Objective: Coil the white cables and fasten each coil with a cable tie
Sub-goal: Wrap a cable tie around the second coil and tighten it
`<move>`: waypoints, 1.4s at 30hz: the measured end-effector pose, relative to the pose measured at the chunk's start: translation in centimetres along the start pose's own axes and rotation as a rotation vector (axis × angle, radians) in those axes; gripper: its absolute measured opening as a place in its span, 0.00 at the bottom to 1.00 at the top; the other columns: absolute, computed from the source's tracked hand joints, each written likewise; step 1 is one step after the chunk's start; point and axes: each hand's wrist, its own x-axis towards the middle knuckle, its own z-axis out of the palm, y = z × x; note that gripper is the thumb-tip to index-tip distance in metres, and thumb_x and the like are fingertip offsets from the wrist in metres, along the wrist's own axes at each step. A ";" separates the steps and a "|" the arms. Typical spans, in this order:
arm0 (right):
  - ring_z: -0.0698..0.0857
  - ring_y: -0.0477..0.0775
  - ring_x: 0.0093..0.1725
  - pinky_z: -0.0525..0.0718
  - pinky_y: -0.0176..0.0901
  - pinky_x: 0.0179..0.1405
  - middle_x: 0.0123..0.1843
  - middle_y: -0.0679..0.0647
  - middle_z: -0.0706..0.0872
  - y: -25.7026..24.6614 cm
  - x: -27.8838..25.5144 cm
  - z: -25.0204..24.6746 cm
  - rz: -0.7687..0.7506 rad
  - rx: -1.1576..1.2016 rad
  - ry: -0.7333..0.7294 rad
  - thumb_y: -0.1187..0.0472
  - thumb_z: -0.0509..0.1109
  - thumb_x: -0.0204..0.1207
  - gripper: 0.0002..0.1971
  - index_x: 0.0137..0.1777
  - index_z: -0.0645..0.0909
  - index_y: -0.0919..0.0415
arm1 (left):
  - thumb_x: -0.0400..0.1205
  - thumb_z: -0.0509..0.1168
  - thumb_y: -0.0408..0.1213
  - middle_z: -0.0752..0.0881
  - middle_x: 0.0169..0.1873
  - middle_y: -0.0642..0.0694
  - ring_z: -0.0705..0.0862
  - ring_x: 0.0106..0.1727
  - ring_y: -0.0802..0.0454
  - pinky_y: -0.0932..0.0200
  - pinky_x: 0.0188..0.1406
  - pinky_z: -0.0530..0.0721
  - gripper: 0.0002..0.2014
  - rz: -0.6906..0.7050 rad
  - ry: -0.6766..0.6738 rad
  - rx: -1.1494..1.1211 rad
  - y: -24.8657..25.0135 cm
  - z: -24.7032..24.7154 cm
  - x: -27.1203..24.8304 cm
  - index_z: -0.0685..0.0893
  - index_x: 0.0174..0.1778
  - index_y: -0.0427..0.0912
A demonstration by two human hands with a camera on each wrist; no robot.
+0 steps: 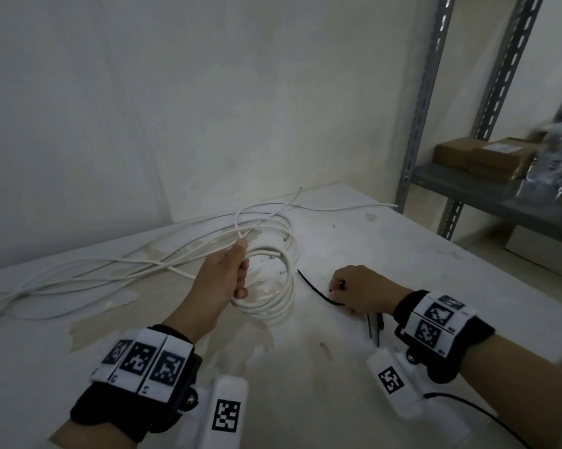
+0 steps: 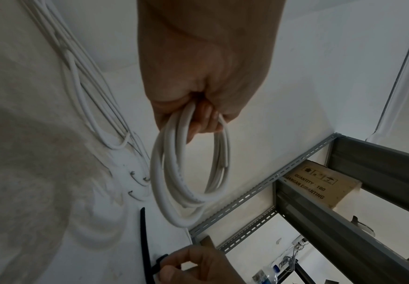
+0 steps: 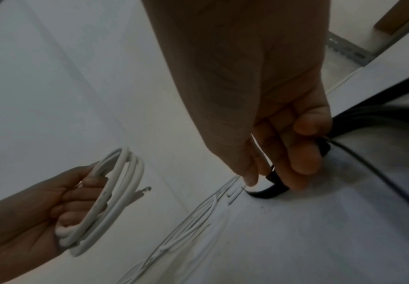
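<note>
Printed text on a cardboard box (image 2: pixel 319 184)

Reads "QUANTITY : 100" and, below, "JANGAN DIBANTING"; box wedged inside the metal rack (image 2: pixel 254 194), just behind its slotted upright.

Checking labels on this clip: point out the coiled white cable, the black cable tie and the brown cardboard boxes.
coiled white round cable (image 1: pixel 284 298), head view, lower right arc.
black plastic cable tie (image 1: pixel 312 286), head view, mid strap.
brown cardboard boxes (image 1: pixel 487 157), head view, top face.

A storeroom or back workroom, by the look of it: bare, stained white walls (image 1: pixel 175 92), a scuffed white table (image 1: pixel 402 286) in the corner, and beside it a grey slotted-steel shelf rack (image 1: pixel 428 102) holding brown cardboard boxes (image 1: pixel 487 155) and wrapped water bottles (image 1: pixel 561 163).
</note>
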 end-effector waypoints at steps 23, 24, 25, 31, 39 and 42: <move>0.85 0.56 0.36 0.88 0.47 0.44 0.47 0.66 0.88 -3.4 -0.1 1.0 0.132 -0.008 0.016 0.69 0.63 0.77 0.07 0.47 0.82 0.70 | 0.84 0.57 0.45 0.68 0.16 0.55 0.64 0.18 0.58 0.61 0.23 0.68 0.19 0.006 0.046 0.023 -1.6 -4.2 1.3 0.73 0.28 0.42; 0.84 0.54 0.32 0.87 0.44 0.39 0.45 0.66 0.88 -3.7 -0.2 0.9 0.129 0.031 0.024 0.69 0.61 0.78 0.07 0.45 0.81 0.68 | 0.84 0.57 0.45 0.68 0.15 0.56 0.64 0.17 0.58 0.61 0.23 0.67 0.19 0.006 0.055 0.011 -1.6 -4.9 1.2 0.73 0.28 0.42; 0.84 0.52 0.29 0.86 0.40 0.35 0.41 0.64 0.88 -4.0 -0.3 0.7 0.133 0.071 0.024 0.70 0.60 0.79 0.07 0.43 0.79 0.67 | 0.84 0.57 0.45 0.68 0.15 0.56 0.64 0.17 0.59 0.61 0.23 0.67 0.19 0.007 0.065 -0.003 -1.5 -5.5 1.1 0.73 0.28 0.42; 0.85 0.55 0.21 0.84 0.37 0.21 0.30 0.66 0.86 -7.4 -1.4 -0.4 0.223 0.444 0.055 0.64 0.62 0.80 0.15 0.41 0.79 0.78 | 0.84 0.57 0.43 0.70 0.16 0.54 0.65 0.15 0.60 0.60 0.23 0.66 0.18 0.010 0.113 -0.073 -1.2 -8.7 -0.2 0.74 0.29 0.41; 0.87 0.47 0.25 0.85 0.32 0.25 0.31 0.60 0.88 -14.6 -2.5 1.3 -0.092 0.351 0.192 0.67 0.74 0.71 0.06 0.34 0.82 0.66 | 0.85 0.56 0.43 0.67 0.25 0.46 0.64 0.22 0.55 0.60 0.24 0.66 0.19 0.038 0.179 -0.080 -1.0 -13.6 -2.5 0.72 0.28 0.41; 0.86 0.45 0.23 0.86 0.32 0.28 0.33 0.58 0.86 -18.2 -2.4 3.3 -0.259 0.440 0.218 0.73 0.69 0.72 0.09 0.36 0.79 0.59 | 0.85 0.56 0.44 0.68 0.26 0.46 0.64 0.23 0.54 0.62 0.23 0.67 0.20 0.044 0.226 -0.073 -1.1 -15.5 -3.3 0.72 0.27 0.42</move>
